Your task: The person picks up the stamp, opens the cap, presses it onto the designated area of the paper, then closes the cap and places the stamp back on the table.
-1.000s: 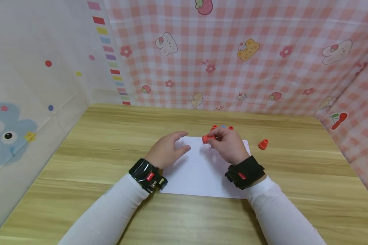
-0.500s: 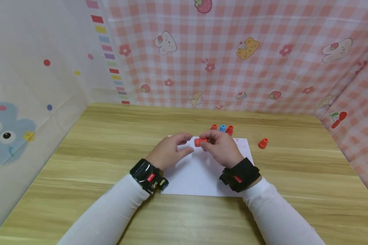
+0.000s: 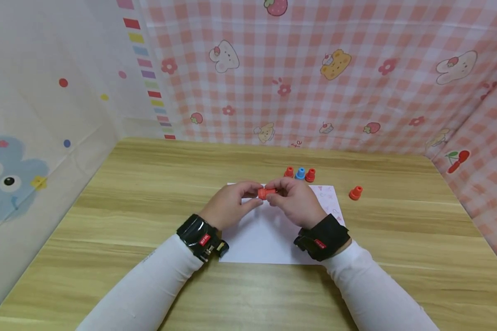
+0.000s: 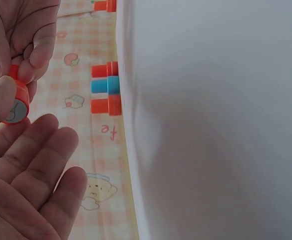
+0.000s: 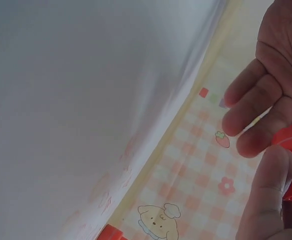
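in the head view, my left hand (image 3: 232,205) has just reached the red stamp (image 3: 265,193) at the middle of the frame; a moment ago only my right hand (image 3: 300,202) held it, and now both pinch it, one at each end, so it is steadied from two sides. it lies sideways over the upper part of the white sheet (image 3: 269,246). right of centre, two red stamps (image 3: 289,171) with a blue stamp (image 3: 300,174) between them stand just past my right hand, which hides part of the pink prints (image 3: 334,212); a lone red stamp (image 3: 355,193) stands farther right. in the left wrist view, its grey patterned face shows at the left edge, partly covered. in the right wrist view, my grip hides much of it at the right edge.
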`<state>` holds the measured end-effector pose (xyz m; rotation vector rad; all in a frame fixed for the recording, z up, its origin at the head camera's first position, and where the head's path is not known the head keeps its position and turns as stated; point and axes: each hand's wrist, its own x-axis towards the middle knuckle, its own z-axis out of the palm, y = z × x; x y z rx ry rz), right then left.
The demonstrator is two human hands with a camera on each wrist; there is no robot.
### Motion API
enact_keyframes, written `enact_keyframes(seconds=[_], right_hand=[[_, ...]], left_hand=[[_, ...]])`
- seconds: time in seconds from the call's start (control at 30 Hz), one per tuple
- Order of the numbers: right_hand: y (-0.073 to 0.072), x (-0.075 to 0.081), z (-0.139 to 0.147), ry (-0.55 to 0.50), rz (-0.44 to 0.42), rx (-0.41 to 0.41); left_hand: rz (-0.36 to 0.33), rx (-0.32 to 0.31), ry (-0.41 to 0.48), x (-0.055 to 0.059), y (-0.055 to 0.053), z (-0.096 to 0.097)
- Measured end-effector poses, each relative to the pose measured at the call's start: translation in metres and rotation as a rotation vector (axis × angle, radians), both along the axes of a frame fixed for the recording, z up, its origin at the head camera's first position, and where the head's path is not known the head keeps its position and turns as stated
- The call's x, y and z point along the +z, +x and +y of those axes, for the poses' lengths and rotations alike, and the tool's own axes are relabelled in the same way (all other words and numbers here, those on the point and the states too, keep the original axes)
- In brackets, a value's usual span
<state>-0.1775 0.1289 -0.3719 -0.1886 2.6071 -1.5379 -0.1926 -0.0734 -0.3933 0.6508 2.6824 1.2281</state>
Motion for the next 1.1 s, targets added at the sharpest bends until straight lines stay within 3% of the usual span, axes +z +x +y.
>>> enact_keyframes(seconds=[0.7, 1.1], right_hand=[[0.0008, -0.0018, -0.0001, 0.005, -0.036, 0.058], [0.0006, -0.0046, -0.0011, 0.019, 0.012, 0.079]], left_hand=[[0.025, -0.040, 0.140, 0.0031, 0.0031, -0.0019], [-0.014, -0.033, 0.167, 0.0043, 0.0030, -0.0039]])
